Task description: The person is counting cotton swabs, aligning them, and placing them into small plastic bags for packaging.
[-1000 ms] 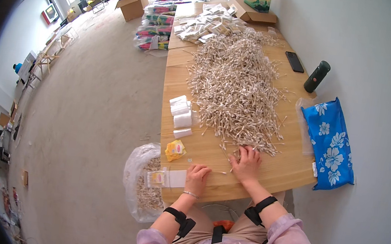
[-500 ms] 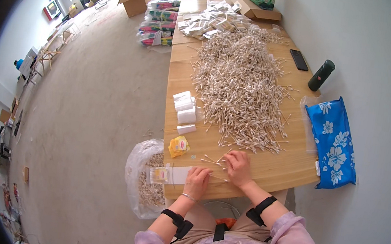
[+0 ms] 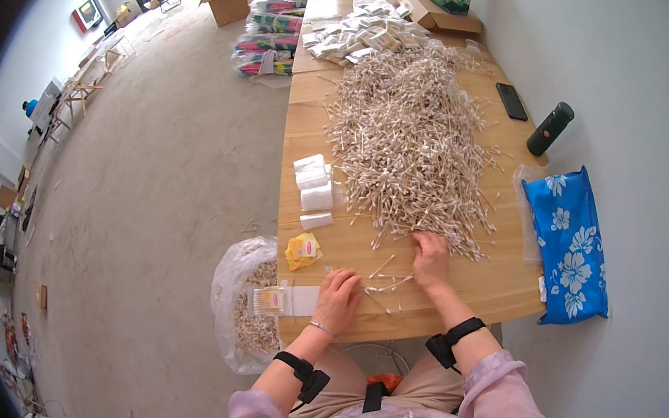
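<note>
My right hand reaches to the near edge of a large heap of cotton swabs, its thumb and fingertips pinched on swabs there. Close to the table's front edge, my left hand rests with its fingers curled together; what they hold is hidden. Several loose swabs lie crisscrossed between the two hands. A white strip shows beside my left hand. At its left end, a small clear packet of swabs with a yellow label overhangs the table edge.
Yellow cards and stacked white bags lie along the left edge. A plastic sack of swabs stands below. Filled packets lie beyond the heap. At right are a phone, dark bottle and blue floral package.
My right hand has moved away from the loose swabs, forward to the heap's edge. More swabs now lie loose between the hands. My left hand has shifted only slightly.
</note>
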`<state>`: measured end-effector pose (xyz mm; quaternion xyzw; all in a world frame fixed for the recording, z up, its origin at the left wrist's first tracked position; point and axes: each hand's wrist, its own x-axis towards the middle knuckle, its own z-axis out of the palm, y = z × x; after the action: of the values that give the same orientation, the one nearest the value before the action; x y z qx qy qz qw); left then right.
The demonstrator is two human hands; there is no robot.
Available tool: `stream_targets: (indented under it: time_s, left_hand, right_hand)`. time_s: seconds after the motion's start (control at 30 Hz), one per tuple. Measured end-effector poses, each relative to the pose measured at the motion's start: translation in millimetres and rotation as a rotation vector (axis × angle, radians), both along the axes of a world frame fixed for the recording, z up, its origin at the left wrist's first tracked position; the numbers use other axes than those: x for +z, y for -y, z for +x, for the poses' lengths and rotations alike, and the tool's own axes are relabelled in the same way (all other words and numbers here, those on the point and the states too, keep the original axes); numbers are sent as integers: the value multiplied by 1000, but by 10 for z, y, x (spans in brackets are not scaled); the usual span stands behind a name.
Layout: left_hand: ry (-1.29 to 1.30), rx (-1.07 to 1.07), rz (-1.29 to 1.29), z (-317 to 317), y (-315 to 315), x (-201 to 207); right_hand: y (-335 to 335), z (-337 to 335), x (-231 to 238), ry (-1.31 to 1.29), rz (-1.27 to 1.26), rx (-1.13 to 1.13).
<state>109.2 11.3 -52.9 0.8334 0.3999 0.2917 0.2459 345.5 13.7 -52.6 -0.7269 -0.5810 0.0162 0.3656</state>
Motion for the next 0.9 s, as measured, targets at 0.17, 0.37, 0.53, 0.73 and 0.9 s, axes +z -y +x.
stream_targets:
  time_s: [0.17, 0.37, 0.53, 0.73, 0.9]
  left_hand:
    - [-32, 1, 43, 14, 32, 44]
    - [-20, 51, 5, 346, -105, 170]
    - [-43, 94, -25, 376, -200, 15]
    - [-14, 54, -61, 133, -176, -14]
    - [-39, 11, -7, -70, -6, 61]
  right_hand:
    - [83, -218, 12, 7, -35, 158]
    - [-131, -29, -5, 79, -30, 6]
    - [-168, -38, 58, 167, -131, 18]
    - [-29, -221, -25, 336, -193, 66]
    - [58, -429, -16, 178, -205, 179]
